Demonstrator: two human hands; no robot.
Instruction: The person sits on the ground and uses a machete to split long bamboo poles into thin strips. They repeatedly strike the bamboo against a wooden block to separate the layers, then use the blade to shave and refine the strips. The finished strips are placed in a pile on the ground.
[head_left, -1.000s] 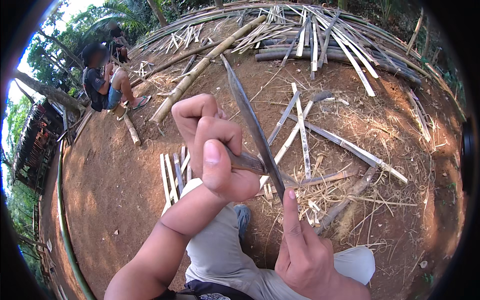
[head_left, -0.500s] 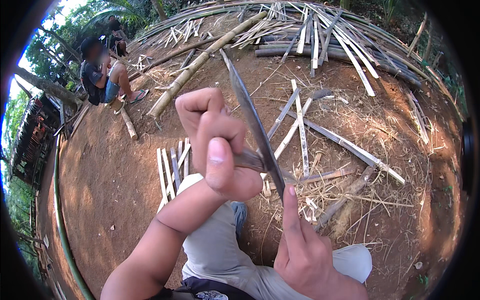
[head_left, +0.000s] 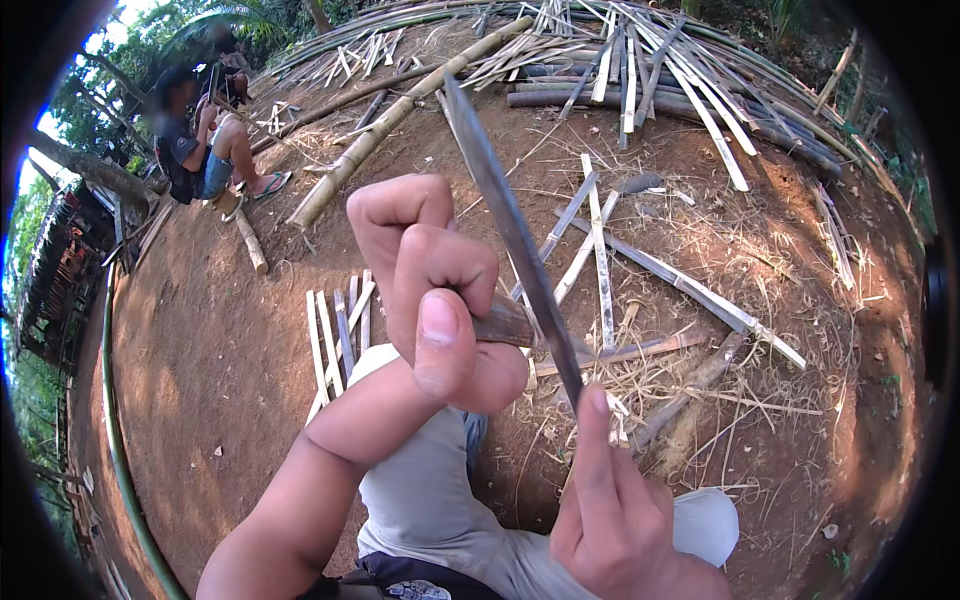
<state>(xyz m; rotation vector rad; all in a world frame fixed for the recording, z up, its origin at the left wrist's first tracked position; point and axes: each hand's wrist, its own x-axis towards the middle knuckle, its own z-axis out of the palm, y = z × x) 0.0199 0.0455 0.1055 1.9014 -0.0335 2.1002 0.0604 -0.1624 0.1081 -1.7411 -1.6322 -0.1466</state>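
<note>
My left hand (head_left: pixel 435 300) is closed around a short brown wooden handle (head_left: pixel 505 325), whose end sticks out to the right. A thin pointed piece shows just beyond it. Across the end of this handle slants a long, dark, tapered metal blade (head_left: pixel 515 230), its narrow tip pointing up and away. I cannot tell whether the blade is a knife or a file. Low on the blade, my right hand (head_left: pixel 625 510) has its index finger stretched along the metal, with the other fingers curled in. Whatever sits inside that palm is hidden.
Split bamboo strips (head_left: pixel 600 250) and curly shavings (head_left: pixel 720 390) litter the ground ahead. More strips (head_left: pixel 335 330) lie by my left knee. Behind are a thick bamboo pole (head_left: pixel 400 125) and stacked bamboo (head_left: pixel 660 100). A person (head_left: pixel 200 145) sits far left, another behind.
The dark blade has shifted slightly right and turned, showing more of its face. My right hand's index finger moved a little down and right with it. The left hand barely moved.
</note>
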